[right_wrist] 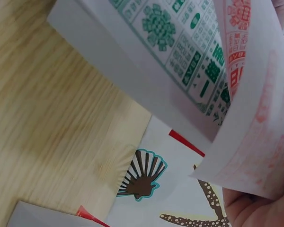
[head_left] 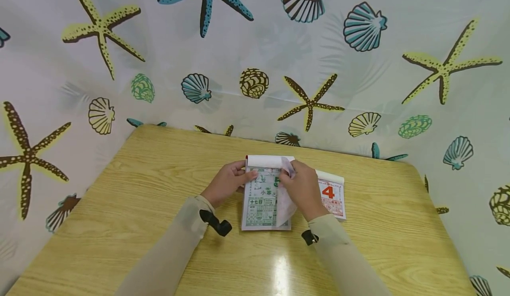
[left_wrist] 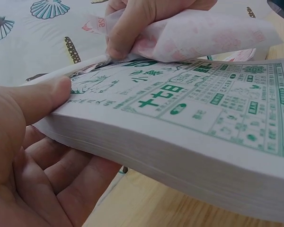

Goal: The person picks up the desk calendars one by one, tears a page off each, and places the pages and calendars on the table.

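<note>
Green-printed calendar is near the far edge of the worktop, left grip holding its left side, right grip pinching a lifted sheet; step judged tearing-off, next calling for a steady pull.

On the calendar, "小寒" and "十七日" are being shown in green, along with a green "5" that is being partly covered. In the right wrist view, "星期一" is being displayed on the same calendar. A red "4" is being shown on the other calendar. Red print, mostly too faint to read, is being carried by the lifted sheet.
</note>
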{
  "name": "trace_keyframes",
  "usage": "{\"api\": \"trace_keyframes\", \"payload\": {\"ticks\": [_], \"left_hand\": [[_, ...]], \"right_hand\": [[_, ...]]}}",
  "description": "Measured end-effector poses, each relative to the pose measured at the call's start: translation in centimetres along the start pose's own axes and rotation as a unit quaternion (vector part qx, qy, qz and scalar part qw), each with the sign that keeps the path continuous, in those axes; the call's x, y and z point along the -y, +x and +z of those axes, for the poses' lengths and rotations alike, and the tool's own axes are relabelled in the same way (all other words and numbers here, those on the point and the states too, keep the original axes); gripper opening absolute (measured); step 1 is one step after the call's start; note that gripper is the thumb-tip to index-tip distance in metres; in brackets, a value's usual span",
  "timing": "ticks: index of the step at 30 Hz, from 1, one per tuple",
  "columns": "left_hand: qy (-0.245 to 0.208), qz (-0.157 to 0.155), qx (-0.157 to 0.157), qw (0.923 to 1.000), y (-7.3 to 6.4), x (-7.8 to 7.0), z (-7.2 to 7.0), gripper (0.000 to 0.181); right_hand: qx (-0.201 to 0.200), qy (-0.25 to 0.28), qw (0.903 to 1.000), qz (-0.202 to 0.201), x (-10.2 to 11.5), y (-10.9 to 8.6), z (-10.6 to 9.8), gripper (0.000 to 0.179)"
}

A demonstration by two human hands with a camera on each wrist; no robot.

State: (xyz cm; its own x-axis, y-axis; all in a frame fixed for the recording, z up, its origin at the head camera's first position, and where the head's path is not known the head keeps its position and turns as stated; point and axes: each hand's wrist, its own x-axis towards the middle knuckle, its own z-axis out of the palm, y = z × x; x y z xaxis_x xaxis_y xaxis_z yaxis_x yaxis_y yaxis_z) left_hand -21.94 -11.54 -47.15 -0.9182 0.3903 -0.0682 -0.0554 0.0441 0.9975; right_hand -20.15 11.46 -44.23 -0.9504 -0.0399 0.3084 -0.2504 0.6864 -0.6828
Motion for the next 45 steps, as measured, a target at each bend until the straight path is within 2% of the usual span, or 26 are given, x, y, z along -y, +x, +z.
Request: {"api": "trace_keyframes", "payload": {"ticks": [3, 6, 9, 13, 17, 22, 27, 31, 33, 36, 39, 42, 45], "left_hand": [[-0.003, 0.002, 0.0, 1.0, 0.0, 0.1, -0.1, 0.044], [0.004, 0.004, -0.005, 1.0, -0.1, 0.2, -0.2, 0.046], [0.009, 0.001, -0.012, 0.9999, -0.1, 0.3, -0.4, 0.045], [0.003, -0.004, -0.015, 0.9999, -0.1, 0.4, -0.6, 0.044], [0.003, -0.006, -0.009, 0.9999, -0.1, 0.2, -0.6, 0.044], [0.005, -0.007, -0.01, 0.9999, -0.1, 0.1, -0.6, 0.044], [-0.003, -0.008, -0.007, 0.9999, -0.2, 0.5, -1.1, 0.047], [-0.006, -0.018, -0.03, 0.9994, -0.4, 1.0, -2.4, 0.046], [-0.005, -0.023, -0.044, 0.9987, -0.4, 1.1, -3.0, 0.045], [-0.003, -0.033, -0.05, 0.9982, -0.3, 1.2, -3.4, 0.046], [-0.005, -0.04, -0.044, 0.9982, -0.4, 1.3, -3.5, 0.048], [-0.01, -0.045, -0.047, 0.9978, -0.6, 1.5, -3.6, 0.047], [-0.016, -0.046, -0.053, 0.9974, -0.8, 1.7, -3.8, 0.047]], "right_hand": [[0.001, -0.008, 1.0, 0.003, -0.4, 0.1, 0.0, 0.015], [0.014, -0.056, 0.9983, -0.002, -0.6, 0.1, -0.1, 0.023], [0.022, -0.118, 0.9927, -0.012, -0.6, 0.0, -0.4, 0.034], [0.0, -0.148, 0.9882, -0.038, -0.6, -0.2, -0.7, 0.032], [-0.02, -0.14, 0.988, -0.063, -0.8, -0.1, -0.8, 0.031], [-0.011, -0.117, 0.9915, -0.054, -1.0, 0.1, -0.8, 0.023], [0.002, -0.067, 0.9975, -0.021, -2.1, 0.6, -1.9, 0.019], [-0.001, -0.053, 0.9984, 0.018, -3.8, 0.9, -3.1, 0.021], [0.021, -0.063, 0.9975, 0.022, -4.3, 1.0, -3.3, 0.022], [0.092, -0.063, 0.9933, 0.028, -4.4, 0.8, -3.0, 0.027], [0.153, -0.04, 0.9856, 0.058, -4.3, 0.4, -2.7, 0.038], [0.182, -0.002, 0.9784, 0.097, -4.3, 0.0, -2.7, 0.037], [0.191, 0.022, 0.9762, 0.101, -4.4, -0.3, -2.7, 0.023]]}}
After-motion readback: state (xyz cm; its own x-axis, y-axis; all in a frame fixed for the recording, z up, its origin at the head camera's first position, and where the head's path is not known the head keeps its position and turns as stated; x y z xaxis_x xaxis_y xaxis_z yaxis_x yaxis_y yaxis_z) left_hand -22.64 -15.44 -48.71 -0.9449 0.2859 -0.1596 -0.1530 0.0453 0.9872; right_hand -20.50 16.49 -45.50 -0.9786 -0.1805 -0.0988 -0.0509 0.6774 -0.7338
